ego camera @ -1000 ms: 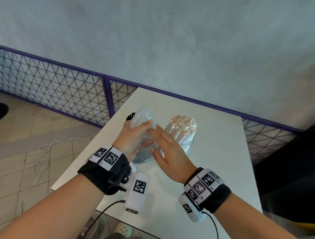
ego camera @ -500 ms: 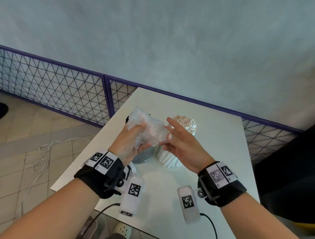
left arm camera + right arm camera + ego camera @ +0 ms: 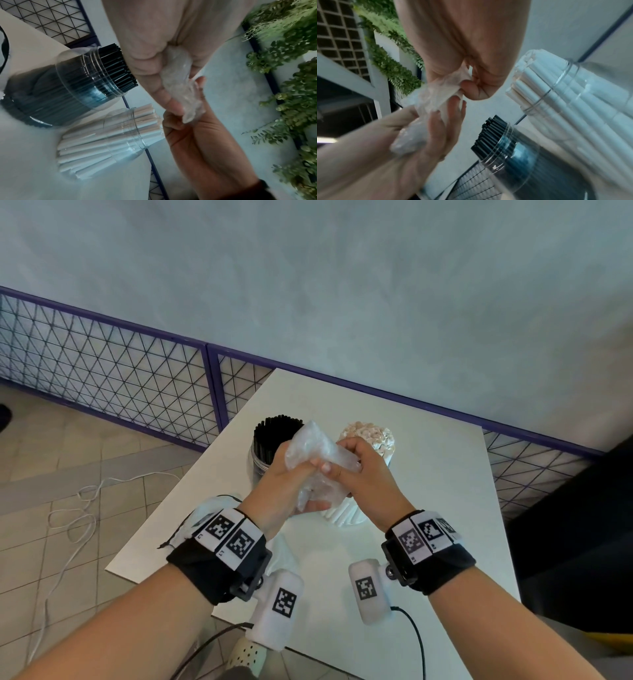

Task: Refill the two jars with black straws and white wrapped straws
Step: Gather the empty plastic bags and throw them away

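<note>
Two clear jars stand side by side on the white table point(image 3: 428, 474). The left jar point(image 3: 257, 463) point(image 3: 72, 86) point(image 3: 522, 162) is packed with black straws point(image 3: 272, 436). White wrapped straws point(image 3: 373, 436) fill the right jar point(image 3: 342, 515) point(image 3: 123, 135) point(image 3: 573, 83). Above and in front of the jars, both hands crumple an empty clear plastic bag point(image 3: 315, 453) point(image 3: 181, 86) point(image 3: 435, 97). My left hand point(image 3: 287, 484) grips its left side, and my right hand point(image 3: 356, 470) has its fingers curled round the right side.
A purple-framed wire mesh fence point(image 3: 120, 378) runs behind the table along a grey wall. A white cable point(image 3: 75, 508) lies on the tiled floor at the left. Green plants point(image 3: 283, 94) show in the wrist views.
Both hands have lifted the plastic bag off the left jar, uncovering the black straws. My right hand has gone from flat on the bag to gripping it, and the bag is bunched tighter.
</note>
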A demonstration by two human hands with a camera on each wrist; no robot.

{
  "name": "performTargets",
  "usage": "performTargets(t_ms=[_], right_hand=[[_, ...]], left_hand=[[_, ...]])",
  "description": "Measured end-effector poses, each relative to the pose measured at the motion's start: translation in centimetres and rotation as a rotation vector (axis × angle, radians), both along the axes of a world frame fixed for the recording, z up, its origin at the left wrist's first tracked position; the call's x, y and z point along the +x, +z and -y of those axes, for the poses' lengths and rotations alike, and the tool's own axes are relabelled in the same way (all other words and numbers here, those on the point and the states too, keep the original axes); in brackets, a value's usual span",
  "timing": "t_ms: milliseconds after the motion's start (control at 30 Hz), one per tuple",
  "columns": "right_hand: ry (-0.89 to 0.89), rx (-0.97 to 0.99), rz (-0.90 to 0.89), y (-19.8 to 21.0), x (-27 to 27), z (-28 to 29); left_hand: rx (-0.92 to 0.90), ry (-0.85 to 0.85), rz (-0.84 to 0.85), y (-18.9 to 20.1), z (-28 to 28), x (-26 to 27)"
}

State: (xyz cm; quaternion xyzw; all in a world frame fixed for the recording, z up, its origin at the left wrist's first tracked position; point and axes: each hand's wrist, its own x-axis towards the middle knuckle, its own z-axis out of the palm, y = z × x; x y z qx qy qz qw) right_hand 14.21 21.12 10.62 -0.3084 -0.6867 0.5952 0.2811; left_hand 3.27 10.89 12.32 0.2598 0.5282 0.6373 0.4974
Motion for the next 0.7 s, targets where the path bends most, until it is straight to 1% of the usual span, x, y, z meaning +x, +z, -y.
performTargets(t_ms=[100,167,300,367,433,500,567,600,633,700], right_hand=[[-0.038,0.117,0.076,-0.2,-0.2,-0.4],[-0.076,0.197,0.115,-0.4,-0.5,-0.4],[-0.193,0.613,0.155,-0.5,-1.3,0.1],[-0.198,0.822,0.156,-0.4,-1.4,0.5],[-0.204,1.025,0.166,-0.3,-1.5,0.9],[-0.184,1.144,0.166,0.0,-1.5,1.4],[-0.098,1.182,0.152,0.1,-1.5,1.9],[-0.046,1.159,0.133,0.0,-1.4,2.1],[0.0,1.108,0.101,-0.1,-1.1,2.3],[0.06,0.978,0.03,-0.6,-0.7,2.5]], left_hand=[[-0.007,-0.031,0.123,-0.6,0.5,0.2],[-0.024,-0.069,0.137,-1.0,0.6,0.2],[-0.061,-0.186,0.069,-0.6,0.6,-0.2],[-0.09,-0.268,0.027,-0.1,0.8,-0.5],[-0.148,-0.237,0.035,0.0,0.7,-0.6],[-0.182,-0.108,0.115,-0.4,0.4,-0.8],[-0.162,-0.01,0.228,-0.7,0.2,-1.1],[-0.15,0.016,0.269,-0.8,0.0,-1.4],[-0.143,0.04,0.281,-0.8,0.0,-1.8],[-0.154,0.09,0.225,-0.8,-0.2,-2.5]])
